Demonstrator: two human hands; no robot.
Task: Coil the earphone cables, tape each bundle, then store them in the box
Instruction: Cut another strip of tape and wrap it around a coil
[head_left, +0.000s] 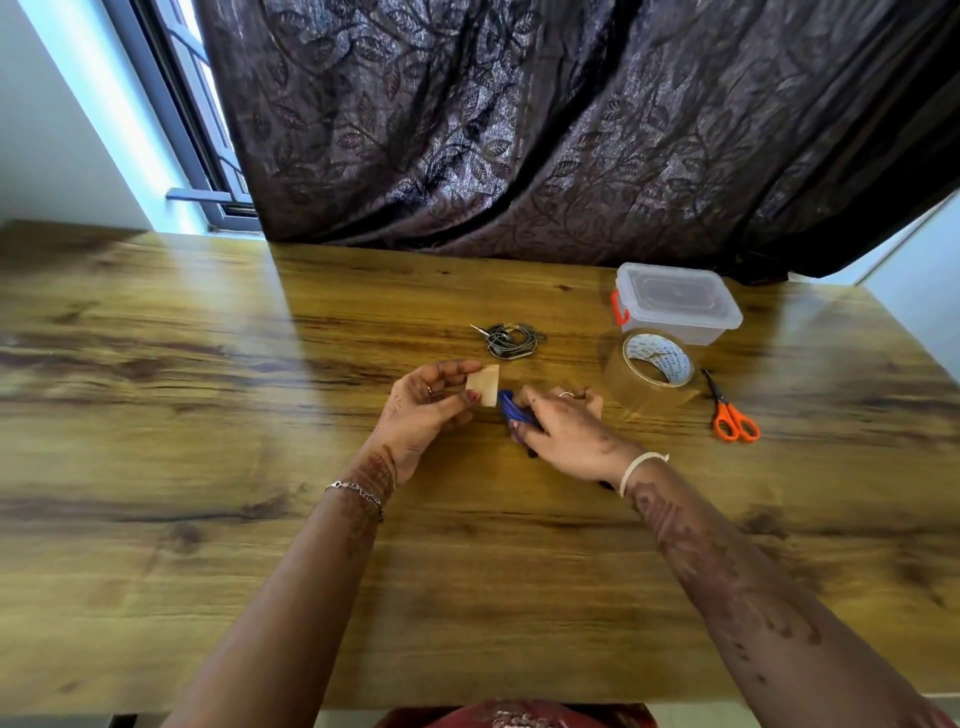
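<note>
1. Pinching a piece of brown tape (484, 385) with the left hand (426, 413).
2. Gripping the blue earphone bundle (510, 408) with the right hand (563, 428), just beside that piece, at the middle of the wooden table (208, 415).
3. Behind: black coiled earphones (510, 341), lidded plastic box (675, 304) further right.

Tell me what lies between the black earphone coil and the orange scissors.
The roll of brown tape sits on the table between the black earphone coil and the orange scissors, as the head view shows.
</note>
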